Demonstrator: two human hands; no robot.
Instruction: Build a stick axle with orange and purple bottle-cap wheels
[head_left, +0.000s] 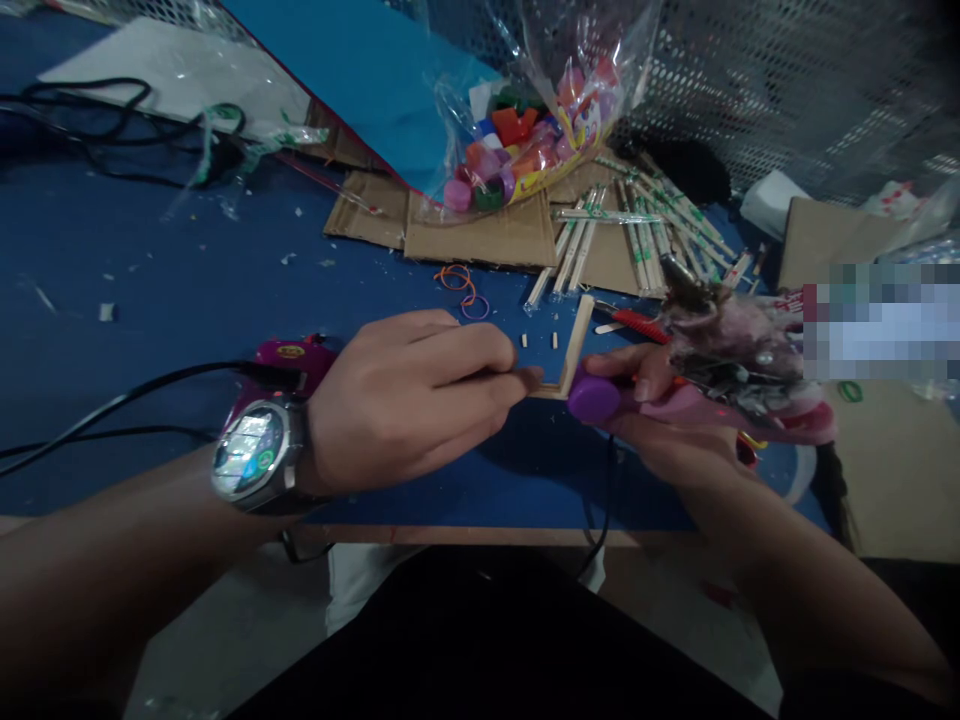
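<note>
My left hand (pixel 427 390), with a watch on its wrist, is closed, thumb and fingers pinching one end of a light wooden L-shaped piece (pixel 576 345). The piece's other arm points up and away from me. Closed around a purple round cap (pixel 593 399), my right hand (pixel 667 430) keeps it right beside the corner of the L. A pink object (pixel 750 412) runs along the right palm; its kind is unclear. Two small pale bits (pixel 555 340) lie just beyond the L. A red-handled cutter (pixel 637 322) lies beyond the right fingers.
A plastic bag of coloured caps (pixel 517 150) stands on cardboard (pixel 480 230) at the back. Wrapped chopsticks (pixel 581 240) lie beside it. Rubber bands (pixel 461 290) lie mid-table. A magenta tool (pixel 322 362) with a black cable (pixel 127 405) sits behind my left wrist.
</note>
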